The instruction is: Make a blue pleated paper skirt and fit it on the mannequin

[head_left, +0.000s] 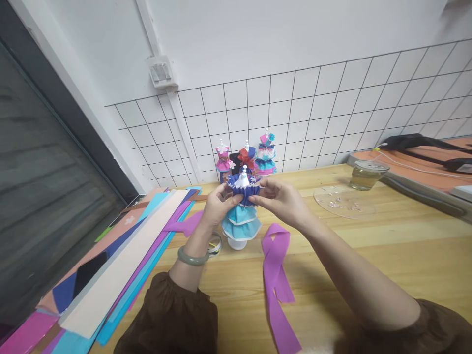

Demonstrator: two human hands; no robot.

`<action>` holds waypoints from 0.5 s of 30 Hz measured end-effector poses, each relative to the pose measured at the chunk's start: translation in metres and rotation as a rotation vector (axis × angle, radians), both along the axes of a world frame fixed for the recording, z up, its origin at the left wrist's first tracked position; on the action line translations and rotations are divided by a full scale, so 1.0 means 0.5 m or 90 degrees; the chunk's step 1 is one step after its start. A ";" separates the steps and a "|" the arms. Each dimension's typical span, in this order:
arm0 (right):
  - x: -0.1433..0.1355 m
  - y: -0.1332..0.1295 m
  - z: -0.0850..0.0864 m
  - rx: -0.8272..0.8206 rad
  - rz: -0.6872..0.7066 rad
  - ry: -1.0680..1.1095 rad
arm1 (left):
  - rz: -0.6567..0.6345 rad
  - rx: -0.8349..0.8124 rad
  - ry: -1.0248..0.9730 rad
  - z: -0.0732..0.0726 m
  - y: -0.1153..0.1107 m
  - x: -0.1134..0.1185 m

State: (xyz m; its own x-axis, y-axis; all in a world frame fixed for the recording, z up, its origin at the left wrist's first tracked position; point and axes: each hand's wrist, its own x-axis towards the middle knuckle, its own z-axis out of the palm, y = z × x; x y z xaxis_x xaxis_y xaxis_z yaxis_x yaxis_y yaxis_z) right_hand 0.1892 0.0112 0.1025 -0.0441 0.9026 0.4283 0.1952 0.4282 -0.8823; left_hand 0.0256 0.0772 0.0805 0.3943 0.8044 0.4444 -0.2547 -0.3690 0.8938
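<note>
A small white dress form (244, 178) stands upright on the table, dressed in a tiered light blue skirt (241, 228) with white edging. Around its upper part sits a pleated dark blue ruffle (250, 195). My left hand (220, 202) pinches the ruffle's left side between thumb and fingers. On the right side, my right hand (282, 199) grips the same ruffle. A purple strip (275, 265) lies folded over on the table in front of my right hand. Beside my left wrist is a roll of tape (215, 243), partly hidden by the arm.
Three dressed miniature forms, one in pink (222, 160), stand behind. Stacked coloured strips (129, 255) and a dark phone-like object (90, 273) lie at left. At right are a clear dish (342, 202) of small bits, a lidded cup (365, 176) and an orange board (413, 172).
</note>
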 end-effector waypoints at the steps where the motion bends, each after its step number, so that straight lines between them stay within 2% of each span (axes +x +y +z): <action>1: -0.001 -0.001 0.000 0.008 -0.008 -0.015 | 0.000 0.002 0.002 0.000 -0.001 0.001; 7: -0.002 -0.002 -0.002 0.090 -0.082 -0.096 | -0.012 -0.012 0.014 -0.005 -0.002 0.003; 10: -0.002 0.000 -0.006 0.125 -0.111 -0.119 | -0.024 0.014 0.040 -0.007 -0.002 0.000; 15: -0.004 -0.001 -0.009 0.155 -0.146 -0.164 | 0.023 0.065 0.092 -0.006 -0.005 -0.002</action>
